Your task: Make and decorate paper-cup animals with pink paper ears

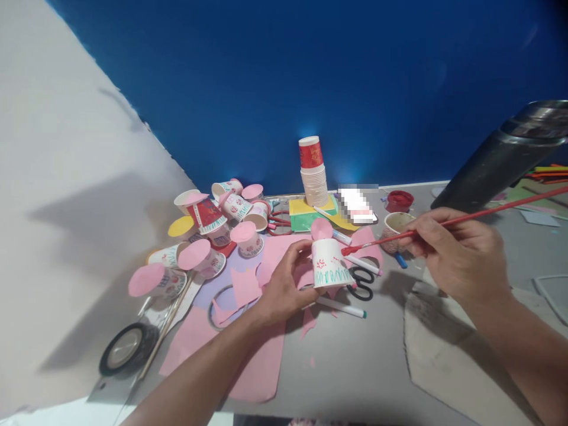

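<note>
My left hand point(286, 287) grips a white paper cup point(326, 266), upside down, with red dabs on its side and green strokes along its rim. A pink paper disc point(321, 229) stands at the top of this cup. In my right hand point(464, 254) is a long red paintbrush point(488, 208), held like a pen. Its red-wet tip is at the cup's right side; whether it touches I cannot tell. Under and around the cup lie pink paper sheets point(261, 367), black-handled scissors point(361, 284) and a white marker point(341, 306).
Several decorated cups point(251, 239) with pink discs crowd the left. A stack of cups point(315, 183) stands on a yellow-green box point(306, 220) at the wall. A red paint pot point(400, 201), a small cup point(394, 228) and a dark bottle point(492, 157) stand right; tape point(122, 349) lies left.
</note>
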`<state>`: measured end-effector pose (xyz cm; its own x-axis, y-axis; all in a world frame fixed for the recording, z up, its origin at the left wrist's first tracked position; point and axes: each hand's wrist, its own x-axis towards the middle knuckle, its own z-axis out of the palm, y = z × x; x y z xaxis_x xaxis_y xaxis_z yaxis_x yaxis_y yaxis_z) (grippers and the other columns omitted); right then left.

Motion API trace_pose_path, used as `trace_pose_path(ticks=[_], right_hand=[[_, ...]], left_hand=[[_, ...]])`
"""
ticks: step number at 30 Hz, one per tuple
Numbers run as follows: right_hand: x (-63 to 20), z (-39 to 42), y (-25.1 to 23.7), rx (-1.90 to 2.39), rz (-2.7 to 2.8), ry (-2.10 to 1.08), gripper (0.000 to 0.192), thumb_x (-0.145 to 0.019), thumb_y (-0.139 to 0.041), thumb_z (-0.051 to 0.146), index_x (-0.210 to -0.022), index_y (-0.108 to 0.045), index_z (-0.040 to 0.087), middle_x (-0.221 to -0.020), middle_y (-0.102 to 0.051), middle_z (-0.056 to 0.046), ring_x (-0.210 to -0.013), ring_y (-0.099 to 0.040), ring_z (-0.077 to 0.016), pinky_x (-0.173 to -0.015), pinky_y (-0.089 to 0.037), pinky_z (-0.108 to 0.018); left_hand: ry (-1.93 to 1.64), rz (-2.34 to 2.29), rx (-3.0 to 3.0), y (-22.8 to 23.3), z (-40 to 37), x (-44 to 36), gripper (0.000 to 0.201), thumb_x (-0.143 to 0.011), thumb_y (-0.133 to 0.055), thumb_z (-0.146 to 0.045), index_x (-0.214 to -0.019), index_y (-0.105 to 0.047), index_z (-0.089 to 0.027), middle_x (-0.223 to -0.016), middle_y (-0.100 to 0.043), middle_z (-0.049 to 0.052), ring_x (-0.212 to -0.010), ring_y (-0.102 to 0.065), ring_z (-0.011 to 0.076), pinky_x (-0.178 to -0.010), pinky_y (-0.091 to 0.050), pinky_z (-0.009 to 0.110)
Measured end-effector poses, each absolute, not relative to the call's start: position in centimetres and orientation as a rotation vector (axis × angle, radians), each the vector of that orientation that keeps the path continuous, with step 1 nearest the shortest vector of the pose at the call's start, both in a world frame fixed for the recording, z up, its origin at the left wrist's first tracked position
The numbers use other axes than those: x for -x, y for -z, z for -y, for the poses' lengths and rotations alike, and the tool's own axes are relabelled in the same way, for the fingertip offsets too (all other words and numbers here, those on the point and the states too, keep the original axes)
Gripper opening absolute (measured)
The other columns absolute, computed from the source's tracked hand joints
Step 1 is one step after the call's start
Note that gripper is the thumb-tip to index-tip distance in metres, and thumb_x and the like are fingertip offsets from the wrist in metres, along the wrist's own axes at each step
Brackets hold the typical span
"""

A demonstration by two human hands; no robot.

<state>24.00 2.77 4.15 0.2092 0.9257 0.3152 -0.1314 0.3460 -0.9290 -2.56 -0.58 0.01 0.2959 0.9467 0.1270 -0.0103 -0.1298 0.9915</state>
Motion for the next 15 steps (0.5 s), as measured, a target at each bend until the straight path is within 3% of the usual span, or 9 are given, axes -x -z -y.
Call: trace_pose_path(ticks=[6,10,15], right_hand=[[-24.0,-3.4,-4.7,0.867,0.946,-1.107,0.025,-0.067,-0.095,0.041,-0.071,-0.080,0.021,-0.056,-0.066,-0.002,-0.049,-0.052,-0.0092,-0.048,-0.041,-0.026],[-24.2,-3.5,-4.2,0.887,1.052,-1.180,0.030,-0.063,-0.098,0.044,-0.077,-0.083,0.023,-0.065,-0.074,-0.005,-0.049,-0.051,-0.0092,-0.045,-0.038,-0.025],[-24.3,-3.3,-3.7,0.951,1.179,-1.114,0.027,-0.073,-0.091,0.048,-0.078,-0.079,0.025,-0.068,-0.076,-0.006,-0.050,-0.055,-0.0132,-0.043,-0.036,-0.028]], left_hand=[[-1.050,-0.945,-1.448,0.0,0.6,2.6,0.075,-0.073,-0.082,-0.011,-0.138,-0.048,-0.027,-0.151,-0.054,0.013,-0.144,-0.049,0.0345,-0.117,-0.042,0.051],[-1.066,-0.938,-1.430,-0.1,0.6,2.5,0.074,-0.073,-0.083,-0.013,-0.137,-0.049,-0.026,-0.152,-0.053,0.013,-0.144,-0.049,0.0356,-0.117,-0.042,0.051],[-1.086,-0.922,-1.436,-0.1,0.6,2.4,0.073,-0.074,-0.086,-0.019,-0.137,-0.049,-0.027,-0.151,-0.055,0.013,-0.143,-0.050,0.0366,-0.116,-0.043,0.053]])
